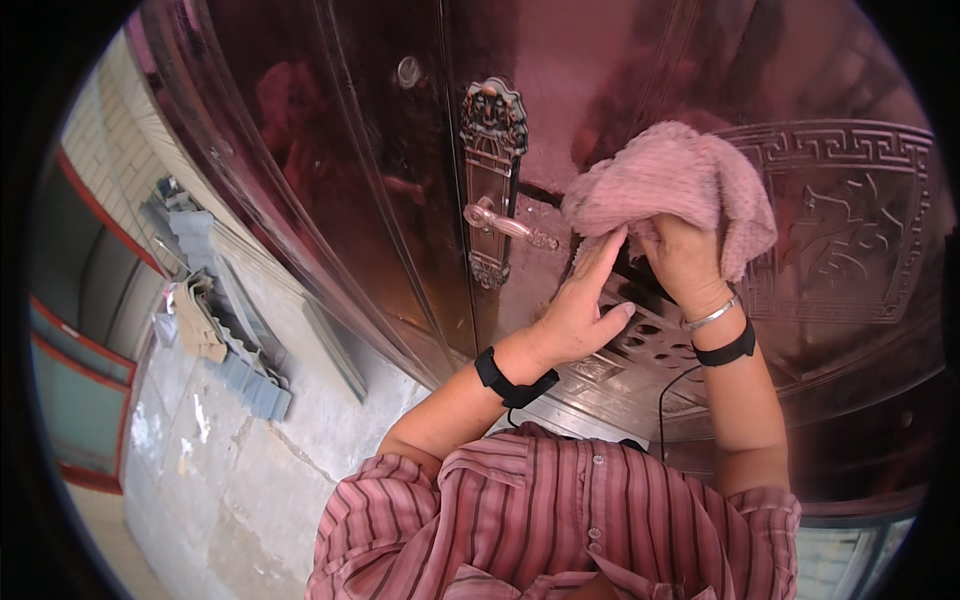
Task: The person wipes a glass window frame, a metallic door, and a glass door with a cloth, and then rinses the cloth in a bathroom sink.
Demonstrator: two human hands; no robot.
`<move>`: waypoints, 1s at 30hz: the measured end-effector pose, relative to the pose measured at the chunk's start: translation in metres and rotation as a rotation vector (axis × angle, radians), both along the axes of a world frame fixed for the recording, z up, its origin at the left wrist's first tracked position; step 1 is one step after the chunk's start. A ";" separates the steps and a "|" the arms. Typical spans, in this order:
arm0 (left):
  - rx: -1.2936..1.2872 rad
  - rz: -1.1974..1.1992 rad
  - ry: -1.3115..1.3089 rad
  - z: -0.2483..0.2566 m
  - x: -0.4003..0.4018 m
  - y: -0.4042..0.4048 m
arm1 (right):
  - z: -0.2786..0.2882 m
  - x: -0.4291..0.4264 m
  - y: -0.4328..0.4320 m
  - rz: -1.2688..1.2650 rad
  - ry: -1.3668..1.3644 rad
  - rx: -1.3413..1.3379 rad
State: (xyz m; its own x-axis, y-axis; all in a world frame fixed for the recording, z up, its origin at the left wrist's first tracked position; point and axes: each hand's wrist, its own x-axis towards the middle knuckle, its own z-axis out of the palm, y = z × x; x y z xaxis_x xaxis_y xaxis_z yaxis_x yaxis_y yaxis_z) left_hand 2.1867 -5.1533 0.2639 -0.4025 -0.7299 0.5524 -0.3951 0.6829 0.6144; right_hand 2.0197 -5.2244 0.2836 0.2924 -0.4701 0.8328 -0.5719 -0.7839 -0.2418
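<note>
A pink terry towel [667, 180] is bunched up in front of a dark red, glossy metal door [577, 60]. My right hand [682, 259] grips the towel from below, with part of the fingers hidden in its folds. Flat and stretched out, my left hand [581, 311] has its thumb spread and its fingertips at the towel's lower left edge; whether they touch it I cannot tell. Left of the towel, an ornate lever handle [514, 225] sticks out from a decorated backplate [491, 157] on the door.
An embossed panel [832, 225] with a key-pattern border lies right of the towel. A round door fitting [409, 71] sits upper left of the handle. Corrugated sheets [247, 382] and cardboard [199, 319] lie on the concrete floor [217, 457] at left. A thin cable [661, 405] hangs below my right wrist.
</note>
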 end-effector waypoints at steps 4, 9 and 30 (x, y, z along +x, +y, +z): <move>0.107 -0.023 0.121 0.000 -0.002 0.002 | 0.003 0.018 -0.003 -0.151 0.101 -0.095; 0.457 -0.015 -0.142 -0.040 0.017 0.017 | -0.061 0.033 -0.006 0.135 0.342 0.324; -0.151 0.083 0.461 0.067 -0.059 -0.036 | 0.106 -0.012 -0.045 0.204 -0.010 -0.044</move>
